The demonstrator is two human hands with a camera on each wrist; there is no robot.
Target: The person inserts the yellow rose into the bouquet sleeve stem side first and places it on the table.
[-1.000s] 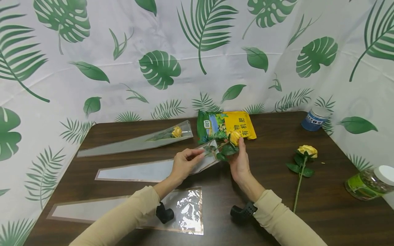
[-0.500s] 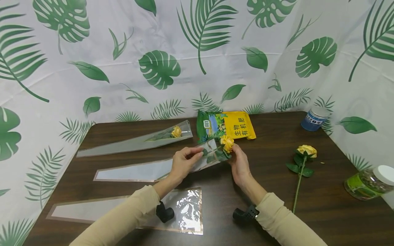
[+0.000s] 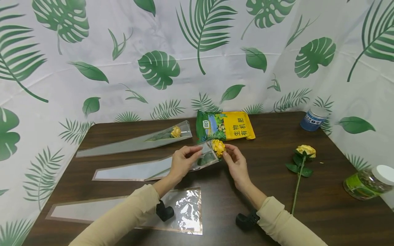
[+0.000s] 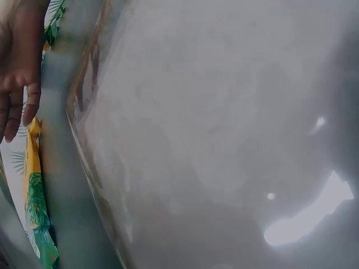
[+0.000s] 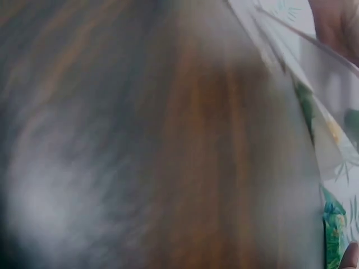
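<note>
The held rose (image 3: 218,147) is showing yellow, its leaves green, while its wrapper (image 3: 129,172) is pairing a whitish panel with what seems, at this size, a pinkish-brown border. The backdrop (image 3: 123,80) is repeating green leaves on white; the packet (image 3: 226,125) is mixing green with yellow; the table (image 3: 264,150) is displaying dark brown grain.

Three yellow roses (image 3: 218,147) were visible, along with three clear tapered flower sleeves (image 3: 130,170), one organic fertilizer packet (image 3: 238,124), and two jars: one blue jar (image 3: 311,121) toward the tabletop's two o'clock, one white-lidded jar (image 3: 363,184) toward three. One left hand (image 3: 182,162), one right hand (image 3: 238,167) and two black wrist cameras (image 3: 165,212) showed.
</note>
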